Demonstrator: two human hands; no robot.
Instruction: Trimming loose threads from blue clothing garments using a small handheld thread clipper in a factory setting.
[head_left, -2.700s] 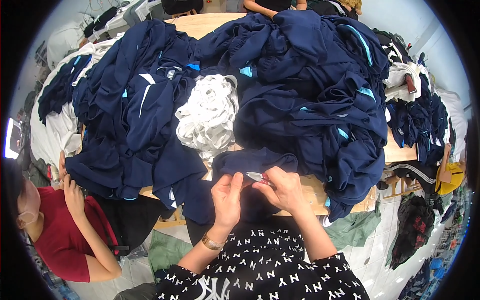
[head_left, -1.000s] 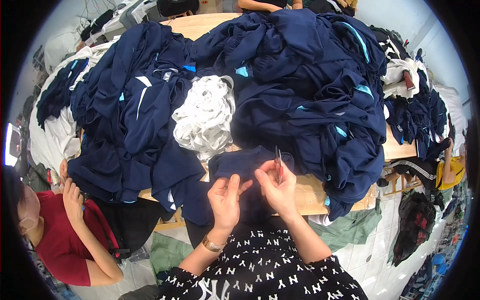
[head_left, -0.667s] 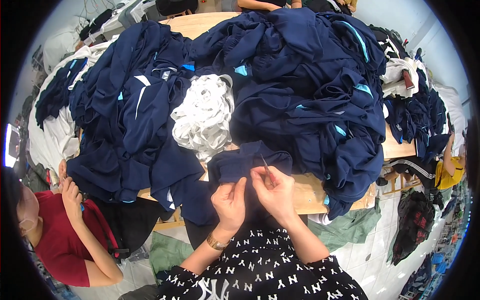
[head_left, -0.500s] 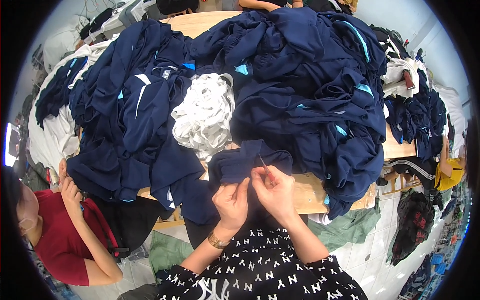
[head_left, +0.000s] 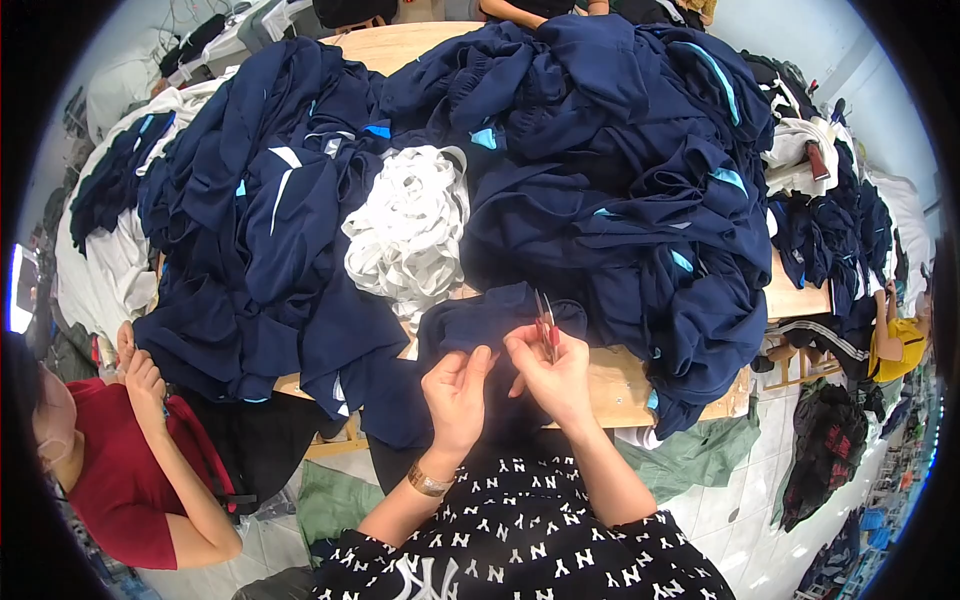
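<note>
In front of me a navy garment (head_left: 470,325) lies bunched at the table's near edge. My left hand (head_left: 458,392) is closed at its near edge, thumb against the fingers, with the fabric at its fingertips. Small red-handled scissors (head_left: 549,338) sit in my right hand (head_left: 556,380). Their two slim blades point away from me, slightly apart, above the right part of the garment. A gap separates my two hands. The scissors' lower grips are hidden inside my right fingers.
A coil of white tape (head_left: 408,235) lies between a left navy pile (head_left: 250,200) and a larger right pile (head_left: 610,180). The wooden table (head_left: 615,385) shows at its near edge. A person in a red shirt (head_left: 125,470) is at the left, another in yellow (head_left: 900,345) far right.
The scissors have turned more upright and their blades now show apart. My right hand has shifted slightly right, my left slightly left, widening the gap. The garment's raised fold has flattened.
</note>
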